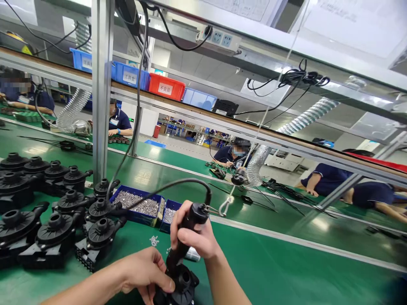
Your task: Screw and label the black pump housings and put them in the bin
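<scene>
Fingers of my right hand (193,235) are wrapped round a black electric screwdriver (182,250), which tilts down to a black pump housing (185,286) at the bottom centre. A cable runs from the tool's top, beside a metal hook. My left hand (148,273) grips the housing's left side, its thumb near the tool's lower end. The screwdriver's tip is hidden. Small washers (154,241) lie on the green table just above my left hand. A silvery object (192,254) shows partly behind my right wrist.
Several black pump housings (55,228) stand at the left. Blue bins of screws (136,203) and small metal parts (169,215) sit beyond my hands. A metal post (101,93) rises at left; a shelf with bins (167,87) crosses above. People work across the table.
</scene>
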The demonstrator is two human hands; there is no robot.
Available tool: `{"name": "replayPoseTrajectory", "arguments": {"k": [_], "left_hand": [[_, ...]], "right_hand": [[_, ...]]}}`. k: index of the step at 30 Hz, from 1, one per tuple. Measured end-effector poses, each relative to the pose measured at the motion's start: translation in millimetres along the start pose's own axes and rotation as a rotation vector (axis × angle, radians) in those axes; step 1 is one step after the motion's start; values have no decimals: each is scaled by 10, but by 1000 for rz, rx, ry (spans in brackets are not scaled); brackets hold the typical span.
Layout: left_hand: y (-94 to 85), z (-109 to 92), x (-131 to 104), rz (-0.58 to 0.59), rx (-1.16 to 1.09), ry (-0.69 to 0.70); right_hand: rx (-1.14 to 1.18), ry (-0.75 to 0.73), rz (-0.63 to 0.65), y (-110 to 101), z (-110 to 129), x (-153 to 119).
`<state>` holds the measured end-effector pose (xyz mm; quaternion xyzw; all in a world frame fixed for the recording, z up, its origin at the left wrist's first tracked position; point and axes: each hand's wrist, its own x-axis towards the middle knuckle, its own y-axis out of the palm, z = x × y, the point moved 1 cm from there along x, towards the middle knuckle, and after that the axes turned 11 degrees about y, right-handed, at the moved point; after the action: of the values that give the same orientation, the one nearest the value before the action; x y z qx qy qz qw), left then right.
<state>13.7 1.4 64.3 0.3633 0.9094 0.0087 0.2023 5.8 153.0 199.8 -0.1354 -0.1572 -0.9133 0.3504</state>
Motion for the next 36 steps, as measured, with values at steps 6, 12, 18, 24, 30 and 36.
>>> {"name": "replayPoseTrajectory", "arguments": {"k": [6, 12, 18, 24, 30, 36], "left_hand": [[-86, -79, -117, 18, -8, 63], [-12, -36, -187, -64, -16, 90], [52, -45, -252, -143, -35, 55], [33, -10, -251, -95, -33, 61], [15, 29, -266, -123, -55, 91], [39, 24, -265, -96, -105, 112]], "right_hand": [[-81, -33, -19, 210, 38, -11], [-145, -102, -270, 300, -71, 7], [-10, -72, -15, 243, -147, 14], [-13, -52, -206, 309, -153, -7], [-70, 40, -202, 288, -190, -2], [-157, 80, -316, 226, -269, -40]]}}
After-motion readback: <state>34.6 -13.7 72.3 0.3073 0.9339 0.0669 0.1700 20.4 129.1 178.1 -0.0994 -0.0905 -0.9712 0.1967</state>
